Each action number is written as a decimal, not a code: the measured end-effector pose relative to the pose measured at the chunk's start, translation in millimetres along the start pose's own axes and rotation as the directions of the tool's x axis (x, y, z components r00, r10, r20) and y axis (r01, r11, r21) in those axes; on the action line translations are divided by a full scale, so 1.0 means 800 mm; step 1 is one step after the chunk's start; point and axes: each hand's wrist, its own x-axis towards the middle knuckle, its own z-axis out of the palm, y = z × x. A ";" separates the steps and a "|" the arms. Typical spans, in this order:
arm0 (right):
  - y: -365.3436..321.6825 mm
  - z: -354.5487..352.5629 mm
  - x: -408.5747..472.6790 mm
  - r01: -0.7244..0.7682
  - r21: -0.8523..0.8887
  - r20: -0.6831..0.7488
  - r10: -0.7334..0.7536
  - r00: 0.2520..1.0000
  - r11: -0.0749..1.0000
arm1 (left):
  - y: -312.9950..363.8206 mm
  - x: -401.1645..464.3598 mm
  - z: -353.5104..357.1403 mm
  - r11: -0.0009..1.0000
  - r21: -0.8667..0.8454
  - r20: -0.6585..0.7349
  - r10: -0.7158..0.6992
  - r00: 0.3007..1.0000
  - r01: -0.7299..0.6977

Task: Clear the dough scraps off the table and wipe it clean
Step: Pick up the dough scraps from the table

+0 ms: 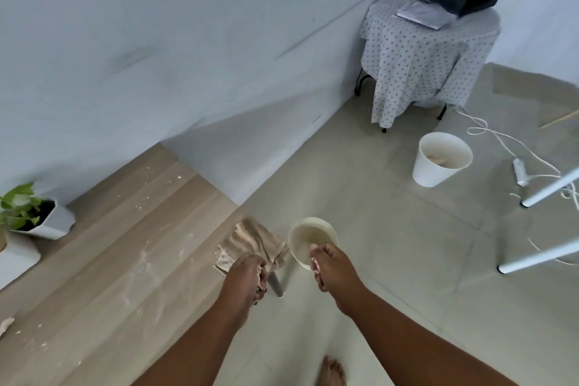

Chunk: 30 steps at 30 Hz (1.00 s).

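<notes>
Scraps going into the bowl, wiping not yet begun.
Right hand point(326, 263) grips the bowl point(308, 236) rim; left hand point(247, 273), curled, seems to pinch dough beside the cloth point(250, 241); floury tabletop point(125, 244) needs sweeping next.

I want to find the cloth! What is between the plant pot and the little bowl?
The head view shows the floury wooden table there, with the beige cloth on its corner beside the bowl.

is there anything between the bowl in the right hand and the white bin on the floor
Nothing visible. The right hand holds the bowl just past the table corner, and only bare floor lies between it and the white bin. The cable and white legs lie further right.
</notes>
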 end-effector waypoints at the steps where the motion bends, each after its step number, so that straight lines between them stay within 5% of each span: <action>1: -0.001 -0.009 0.002 -0.004 -0.003 0.007 0.004 1.000 1.000 | 0.003 -0.001 0.012 1.000 0.003 0.010 -0.005 1.000 0.005; 16: 0.003 -0.116 0.049 -0.050 0.099 -0.111 0.061 0.992 0.994 | 0.033 0.029 0.128 0.995 -0.090 0.131 -0.039 0.991 0.051; 30: -0.075 -0.150 0.143 -0.104 0.023 -0.183 0.107 0.977 0.994 | 0.104 0.128 0.193 0.988 0.014 0.160 -0.151 0.976 0.151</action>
